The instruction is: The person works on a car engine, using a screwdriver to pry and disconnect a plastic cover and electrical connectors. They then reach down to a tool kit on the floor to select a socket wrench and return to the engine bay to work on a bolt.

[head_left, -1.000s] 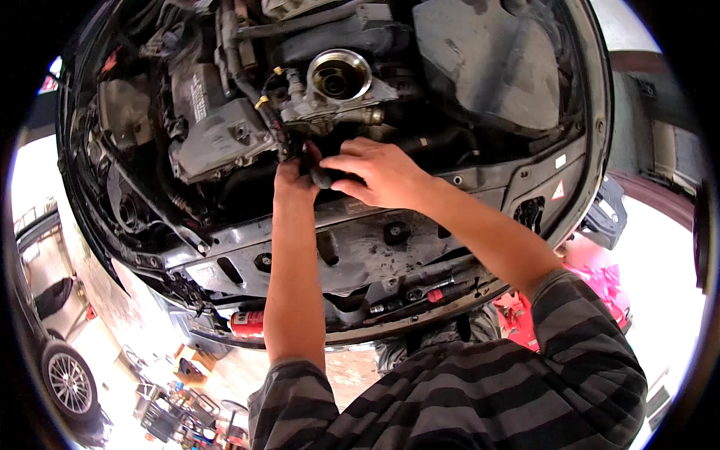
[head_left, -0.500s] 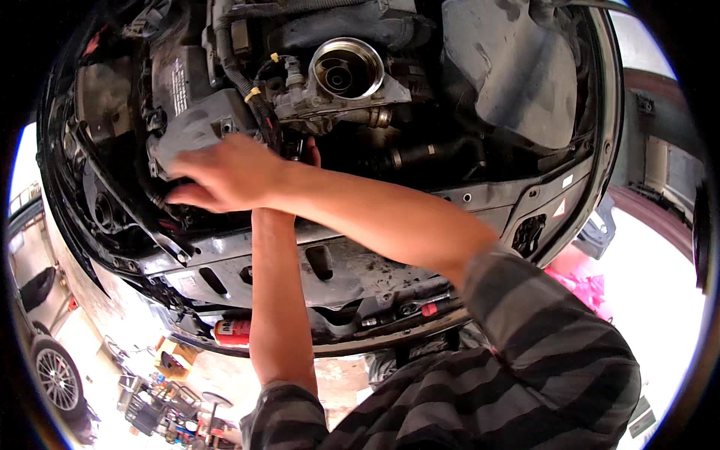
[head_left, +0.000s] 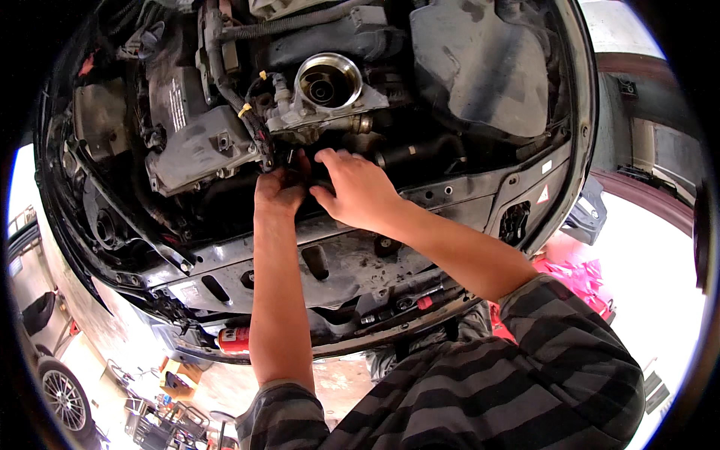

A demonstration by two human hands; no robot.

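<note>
My left hand (head_left: pixel 279 196) reaches into the engine bay below the wiring harness (head_left: pixel 259 139). Its fingers curl around something dark with a small shiny tip, which I cannot make out. Just to the right is my right hand (head_left: pixel 361 190), thumb and forefinger apart, with no object visible in it. Behind both hands stands the round metal housing (head_left: pixel 355 85), its top uncovered and a ringed dark interior showing. The grey engine cover (head_left: pixel 202 146) lies to the left of my hands. A dark hose (head_left: pixel 424 152) runs to their right.
The front crossmember (head_left: pixel 345 259) passes beneath my forearms. A ratchet (head_left: pixel 405 303) with a red band and a red can (head_left: pixel 234 340) lie along the front edge. At the right is a large grey box cover (head_left: pixel 480 67). A wheel (head_left: pixel 64 397) stands at far left.
My right hand has moved from the left, where its forearm crossed over my left arm, to the right side. The left hand is now uncovered. The view has shifted slightly.
</note>
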